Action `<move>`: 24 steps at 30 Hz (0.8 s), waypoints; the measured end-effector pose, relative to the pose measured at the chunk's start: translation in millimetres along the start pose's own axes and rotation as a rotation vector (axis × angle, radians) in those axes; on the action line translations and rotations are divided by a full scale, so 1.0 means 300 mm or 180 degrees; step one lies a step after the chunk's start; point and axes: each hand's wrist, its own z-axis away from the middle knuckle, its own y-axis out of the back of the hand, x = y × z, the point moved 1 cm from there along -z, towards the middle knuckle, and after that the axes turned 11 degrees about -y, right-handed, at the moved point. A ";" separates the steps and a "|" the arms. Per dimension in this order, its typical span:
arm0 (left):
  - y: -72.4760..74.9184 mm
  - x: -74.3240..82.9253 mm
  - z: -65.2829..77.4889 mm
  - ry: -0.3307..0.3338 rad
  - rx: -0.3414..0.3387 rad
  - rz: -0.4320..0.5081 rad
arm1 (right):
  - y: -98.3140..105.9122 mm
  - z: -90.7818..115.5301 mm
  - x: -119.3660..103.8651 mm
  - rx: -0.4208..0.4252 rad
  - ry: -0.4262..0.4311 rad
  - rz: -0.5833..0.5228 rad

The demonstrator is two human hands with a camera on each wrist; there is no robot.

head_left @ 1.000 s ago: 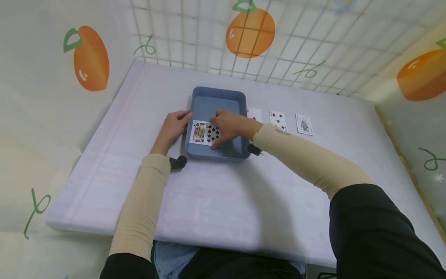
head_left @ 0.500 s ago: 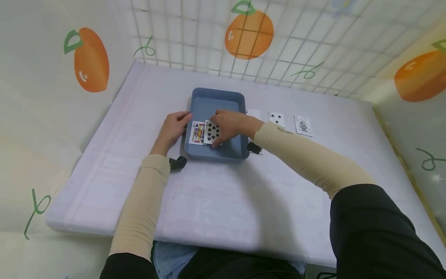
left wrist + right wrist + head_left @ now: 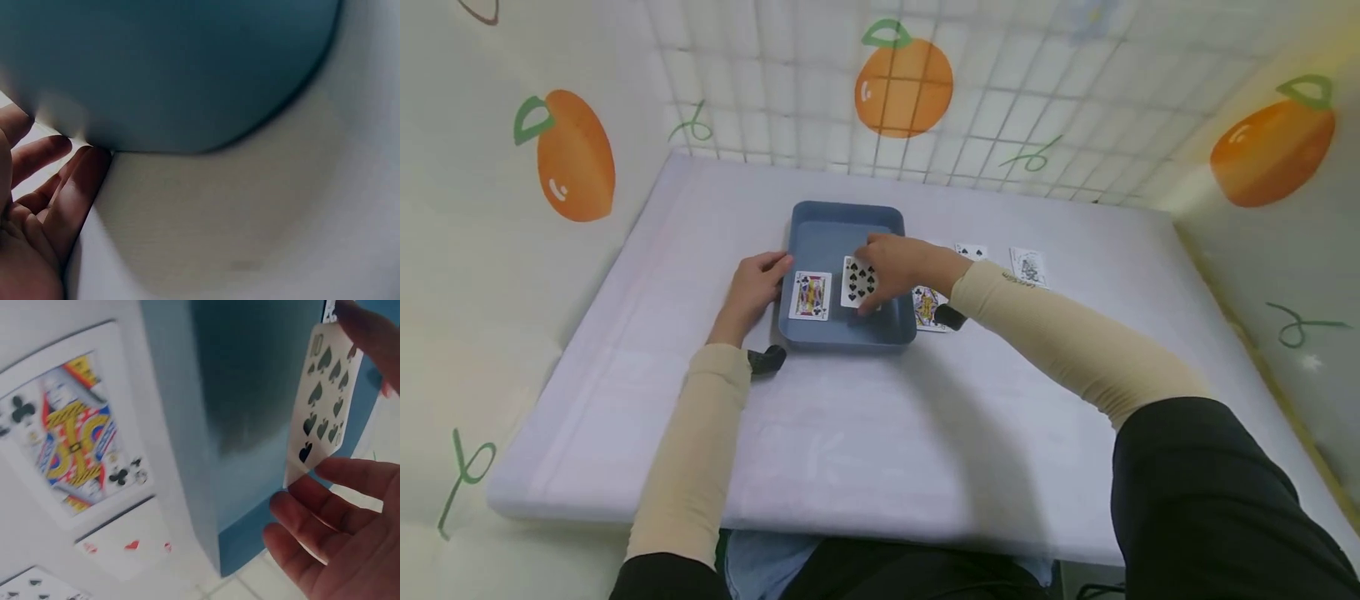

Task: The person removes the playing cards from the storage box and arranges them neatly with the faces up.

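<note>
A blue tray point(image 3: 847, 337) lies on the white-covered table. My left hand point(image 3: 758, 282) touches its left side; in the left wrist view several fingers point(image 3: 84, 187) lie against the outer wall. Over the tray my right hand point(image 3: 898, 265) pinches a ten of spades point(image 3: 855, 283) by its edges, thumb at one end and fingertips at the other. In the right wrist view this ten of spades point(image 3: 322, 403) is tilted up above the tray floor. Farther left, a face card point(image 3: 810, 296) with coloured print lies flat and face up in the tray.
Right of the tray lies a face card of clubs point(image 3: 75, 444), with a hearts card point(image 3: 128, 540) beside it. A spades card point(image 3: 972, 251) and a joker-like card point(image 3: 1028, 266) lie beyond my right sleeve. A wire grid point(image 3: 1000, 100) stands along the back wall.
The ten of spades, pinched by my right hand, has moved right off the face card in the tray, leaving a gap between them. The head view has shifted slightly. My left hand stays at the tray.
</note>
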 end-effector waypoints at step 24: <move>-0.025 0.018 0.039 0.0166 -0.0059 -0.0165 | -0.044 0.224 0.245 -0.0028 -0.0449 -0.0368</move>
